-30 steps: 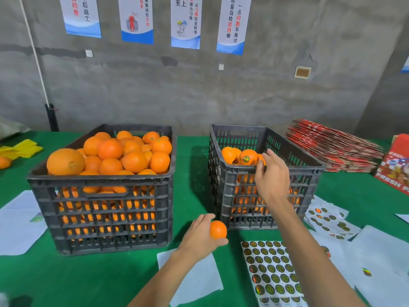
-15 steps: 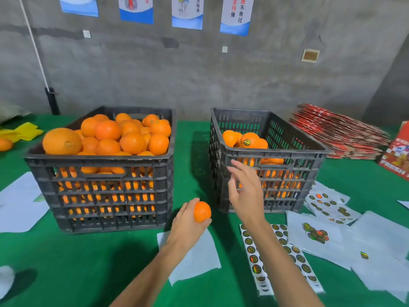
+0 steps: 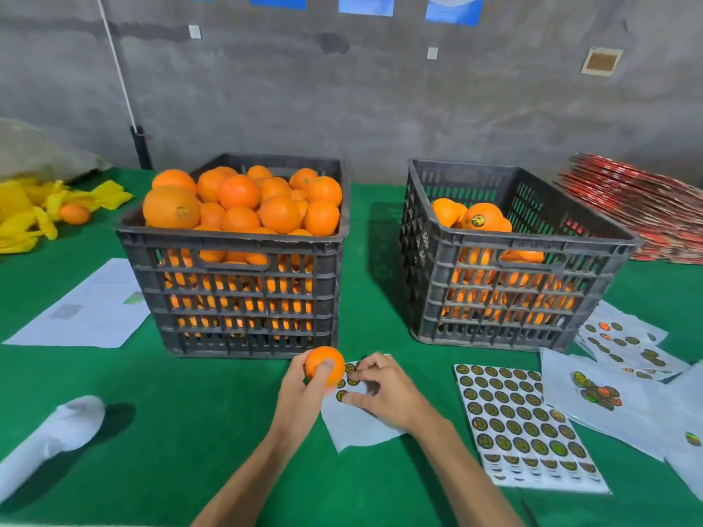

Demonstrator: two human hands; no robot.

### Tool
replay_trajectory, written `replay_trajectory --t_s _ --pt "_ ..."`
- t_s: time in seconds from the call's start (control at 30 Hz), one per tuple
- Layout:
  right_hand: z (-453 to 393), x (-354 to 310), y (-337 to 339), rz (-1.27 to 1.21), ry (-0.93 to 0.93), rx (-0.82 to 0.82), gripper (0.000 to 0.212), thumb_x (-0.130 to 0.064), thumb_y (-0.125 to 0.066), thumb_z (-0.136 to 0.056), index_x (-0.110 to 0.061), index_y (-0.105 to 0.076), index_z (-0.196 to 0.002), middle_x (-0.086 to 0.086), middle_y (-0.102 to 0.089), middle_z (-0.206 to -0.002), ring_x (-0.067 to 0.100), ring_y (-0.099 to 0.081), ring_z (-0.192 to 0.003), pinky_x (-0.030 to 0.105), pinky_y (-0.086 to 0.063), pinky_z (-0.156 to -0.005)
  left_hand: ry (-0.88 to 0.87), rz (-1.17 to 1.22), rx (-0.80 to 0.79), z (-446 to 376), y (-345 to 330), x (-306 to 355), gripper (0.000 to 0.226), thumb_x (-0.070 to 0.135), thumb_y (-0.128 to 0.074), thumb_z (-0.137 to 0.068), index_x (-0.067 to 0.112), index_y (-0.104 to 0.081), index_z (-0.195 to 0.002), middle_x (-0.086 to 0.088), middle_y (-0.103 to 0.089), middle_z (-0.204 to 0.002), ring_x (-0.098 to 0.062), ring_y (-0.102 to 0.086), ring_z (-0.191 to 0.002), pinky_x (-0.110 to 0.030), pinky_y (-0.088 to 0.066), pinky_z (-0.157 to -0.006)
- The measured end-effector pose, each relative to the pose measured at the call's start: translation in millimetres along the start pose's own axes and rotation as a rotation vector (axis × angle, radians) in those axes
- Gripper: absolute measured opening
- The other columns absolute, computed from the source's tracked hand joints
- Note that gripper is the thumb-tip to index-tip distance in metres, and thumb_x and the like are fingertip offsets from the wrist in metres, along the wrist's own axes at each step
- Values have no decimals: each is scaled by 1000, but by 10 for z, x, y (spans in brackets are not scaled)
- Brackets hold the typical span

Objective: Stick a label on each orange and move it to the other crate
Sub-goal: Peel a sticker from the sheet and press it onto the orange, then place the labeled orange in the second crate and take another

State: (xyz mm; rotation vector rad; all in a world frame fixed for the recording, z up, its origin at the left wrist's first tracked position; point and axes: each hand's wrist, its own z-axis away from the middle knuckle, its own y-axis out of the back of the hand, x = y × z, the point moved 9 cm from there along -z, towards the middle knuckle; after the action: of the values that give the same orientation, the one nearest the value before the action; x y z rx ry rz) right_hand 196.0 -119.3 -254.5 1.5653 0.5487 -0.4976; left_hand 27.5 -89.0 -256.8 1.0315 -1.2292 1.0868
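Observation:
My left hand [image 3: 304, 393] grips a small orange [image 3: 323, 364] just in front of the full left crate [image 3: 243, 298]. My right hand [image 3: 384, 389] rests on a small white label sheet [image 3: 361, 424] beside it. Its thumb presses the paper and its bent fingertips touch the few round labels [image 3: 344, 382] at the sheet's top. The thumb and fingers are apart, with no label lifted. The right crate [image 3: 506, 298] holds several oranges, and the top one [image 3: 483, 218] shows a label.
A fuller sheet of round labels [image 3: 521, 424] lies to the right, with more used backing sheets [image 3: 616, 378] beyond it. White papers [image 3: 87, 306] and a white roll [image 3: 49, 435] lie left. Yellow cloths with a stray orange [image 3: 74, 214] are far left; flat red cartons [image 3: 646, 207] are stacked far right.
My right hand came down from the right crate's rim to the small label sheet. My left hand lifted the orange a little nearer to it. The camera tilted down.

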Motion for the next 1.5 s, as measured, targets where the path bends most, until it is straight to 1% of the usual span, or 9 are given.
replay_trajectory --t_s 0.3,0.47,0.63,0.9,1.03,1.17,1.3,1.37,1.5 --pt "-77 -144 93 206 129 7 37 -42 -60 -100 -16 -74 -123 -4 -55 -109 16 -51 -101 32 -44 -92 105 76 -29 -37 19 -132 20 37 -58 -103 30 -60 -121 1 -64 -125 -24 -73 -105 -20 -53 -76" --pt "-56 -227 72 382 214 -19 49 -52 -50 -102 -13 -72 -122 -1 -55 -109 15 -49 -97 34 -46 -88 108 58 -39 -45 15 -153 21 37 -58 -103 29 -59 -122 0 -63 -127 -23 -74 -102 -19 -52 -75" --pt "-33 -168 86 308 151 -29 58 -63 -54 -96 -14 -70 -124 -4 -50 -110 14 -45 -99 33 -43 -84 92 25 -37 -97 21 -214 22 40 -57 -103 31 -58 -123 0 -63 -129 -25 -73 -104 -30 -50 -83" --pt "-53 -205 93 277 169 21 41 -48 -55 -101 -12 -72 -113 -2 -53 -108 14 -43 -96 34 -40 -86 59 4 -38 -86 -3 -193 24 41 -56 -103 29 -58 -124 -3 -64 -128 -27 -71 -107 -46 -50 -100" --pt "-15 -173 105 211 119 63 31 -37 -53 -104 -16 -73 -115 -4 -55 -109 13 -46 -100 32 -41 -92 76 40 -45 -37 -8 -166 27 39 -56 -104 27 -56 -128 -2 -63 -130 -24 -73 -105 -26 -51 -82" --pt "5 -237 81 344 155 77 34 -36 -46 -104 -16 -73 -108 -3 -57 -105 13 -46 -92 31 -41 -82 96 71 -56 -13 -8 -121 26 40 -55 -104 30 -55 -128 -1 -62 -131 -22 -75 -101 -22 -50 -80" --pt "17 -91 218 -15 -76 227 23 -27 -57 -99 -20 -72 -85 -9 -61 -94 9 -58 -85 27 -49 -76 102 66 -66 12 3 -110 26 43 -54 -104 32 -55 -127 2 -63 -130 -18 -77 -96 -20 -45 -78" --pt "76 -28 342 -182 -158 389 18 -24 -62 -100 -18 -74 -88 -10 -62 -93 7 -61 -84 18 -47 -74 108 64 -69 2 -4 -128 27 43 -54 -104 31 -55 -128 2 -63 -129 -17 -77 -95 -21 -46 -78" --pt "270 -453 422 81 39 623 16 -26 -62 -101 -17 -75 -99 -13 -60 -97 5 -57 -85 23 -49 -72 120 100 -49 -31 -57 -111 34 34 -61 -102 17 -55 -131 -8 -60 -133 -24 -71 -108 -33 -59 -90"
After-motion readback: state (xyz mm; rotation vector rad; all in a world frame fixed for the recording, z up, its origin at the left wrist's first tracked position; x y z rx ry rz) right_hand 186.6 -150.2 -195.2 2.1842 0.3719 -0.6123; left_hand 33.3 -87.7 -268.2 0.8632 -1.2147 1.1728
